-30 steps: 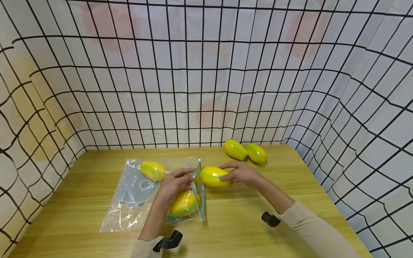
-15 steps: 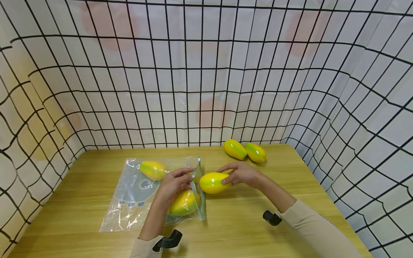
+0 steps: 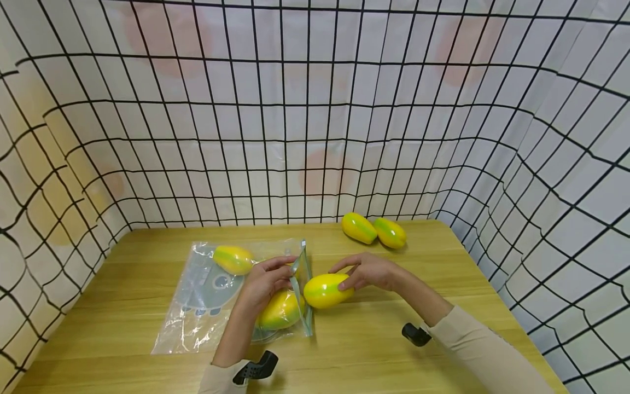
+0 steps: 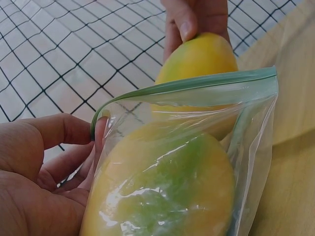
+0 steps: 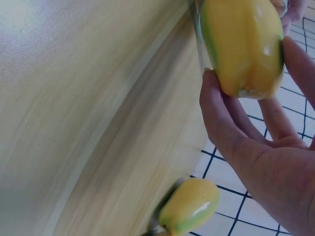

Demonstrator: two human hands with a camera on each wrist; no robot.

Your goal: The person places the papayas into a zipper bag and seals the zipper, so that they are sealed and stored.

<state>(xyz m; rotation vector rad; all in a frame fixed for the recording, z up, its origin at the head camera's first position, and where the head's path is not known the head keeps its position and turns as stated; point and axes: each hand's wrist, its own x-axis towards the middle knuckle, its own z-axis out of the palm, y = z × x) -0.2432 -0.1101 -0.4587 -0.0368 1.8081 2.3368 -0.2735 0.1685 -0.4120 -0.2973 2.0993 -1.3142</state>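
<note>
Yellow-green fruit (image 3: pixel 327 291) is in the right hand (image 3: pixel 368 272) beside a clear bag (image 3: pixel 199 298)

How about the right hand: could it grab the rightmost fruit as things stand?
Probably not while full: the right hand is holding another fruit by the bag. Were it free, likely yes, since nothing seems to block the way over the table to the rightmost fruit.

Netting (image 3: pixel 307 104) is walling off the counter (image 3: pixel 344 355) at its back and sides. Two fruits (image 3: pixel 359 228) are blocking the back right, the held fruit (image 3: pixel 324 291) is crowding the mouth of the bag (image 3: pixel 184 328), and a lane is running between the forearms (image 3: pixel 420 298).
</note>
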